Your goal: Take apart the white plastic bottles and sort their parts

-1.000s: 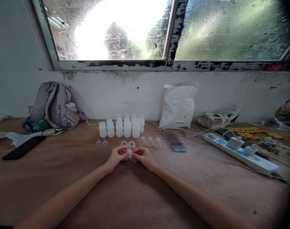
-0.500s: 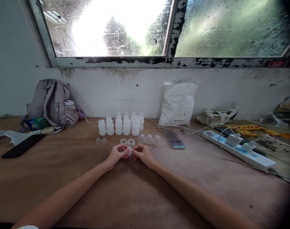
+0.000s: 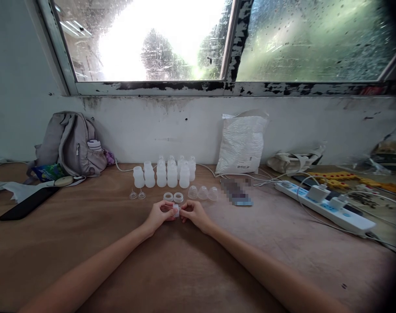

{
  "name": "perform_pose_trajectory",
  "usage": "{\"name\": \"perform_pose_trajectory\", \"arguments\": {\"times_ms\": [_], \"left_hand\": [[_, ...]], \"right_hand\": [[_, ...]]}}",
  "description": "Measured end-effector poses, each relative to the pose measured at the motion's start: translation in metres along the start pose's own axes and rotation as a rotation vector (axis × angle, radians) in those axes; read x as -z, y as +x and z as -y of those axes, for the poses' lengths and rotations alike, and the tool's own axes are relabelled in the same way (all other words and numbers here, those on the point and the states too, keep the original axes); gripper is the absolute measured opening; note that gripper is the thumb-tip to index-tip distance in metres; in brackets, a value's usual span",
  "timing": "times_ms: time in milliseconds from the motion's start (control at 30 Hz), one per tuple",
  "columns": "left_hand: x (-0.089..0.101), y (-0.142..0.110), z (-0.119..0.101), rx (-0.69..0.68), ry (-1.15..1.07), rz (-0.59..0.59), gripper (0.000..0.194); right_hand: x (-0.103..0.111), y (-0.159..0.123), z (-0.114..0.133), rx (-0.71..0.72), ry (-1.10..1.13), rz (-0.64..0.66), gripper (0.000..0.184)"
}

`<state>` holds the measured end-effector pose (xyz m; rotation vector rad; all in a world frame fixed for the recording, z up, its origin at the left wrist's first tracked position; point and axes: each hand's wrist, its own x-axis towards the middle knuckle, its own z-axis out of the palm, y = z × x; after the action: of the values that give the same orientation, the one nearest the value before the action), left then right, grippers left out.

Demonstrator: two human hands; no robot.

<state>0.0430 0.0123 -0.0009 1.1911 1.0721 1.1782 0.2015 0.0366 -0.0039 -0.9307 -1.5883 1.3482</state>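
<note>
In front of me, above the table, my left hand (image 3: 161,216) grips a white screw ring (image 3: 176,211) of a baby bottle, tilted on its side. My right hand (image 3: 194,214) pinches at the ring's right side on a small clear piece, apparently a bottle nipple mostly covered by the fingers. Two more white rings (image 3: 173,198) lie just beyond my hands. Left of them stand two clear nipples (image 3: 137,194); to their right sit three clear dome caps (image 3: 202,193). Behind is a group of frosted baby bottles (image 3: 161,174), the back ones topped with nipples and caps.
A grey backpack (image 3: 69,143) and a black flat case (image 3: 28,204) are on the left. A white plastic bag (image 3: 240,145) leans on the wall. Right of the caps lies a blurred-out phone (image 3: 238,193); beyond it is a power strip (image 3: 328,208) with cables.
The view has tilted up slightly, so everything sits a little lower in the picture. Both hands keep their hold at the ring, with only slight finger movement.
</note>
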Motion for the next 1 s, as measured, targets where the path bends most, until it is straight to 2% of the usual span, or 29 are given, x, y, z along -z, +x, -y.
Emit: {"name": "perform_pose_trajectory", "arguments": {"times_ms": [267,533,700,833,1000], "left_hand": [[-0.0007,-0.001,0.0033,-0.122,0.149,-0.018,0.043],[0.0027,0.0014,0.0066,-0.217,0.294,-0.007,0.043],[0.0002,0.0019,0.0036,-0.206,0.232,0.042,0.044],[0.0008,0.0032,0.0023,-0.201,0.17,-0.001,0.041],[0.0019,0.0009,-0.0001,-0.169,0.156,-0.03,0.036]], "right_hand": [[-0.0016,-0.0002,0.0014,0.049,-0.033,0.004,0.021],[-0.001,0.0001,0.0021,0.005,0.165,0.022,0.025],[-0.0026,-0.0002,0.003,0.018,0.222,0.035,0.029],[-0.005,-0.0004,0.004,0.039,0.258,0.039,0.025],[-0.0069,-0.0006,0.0006,0.141,0.116,0.017,0.035]]}}
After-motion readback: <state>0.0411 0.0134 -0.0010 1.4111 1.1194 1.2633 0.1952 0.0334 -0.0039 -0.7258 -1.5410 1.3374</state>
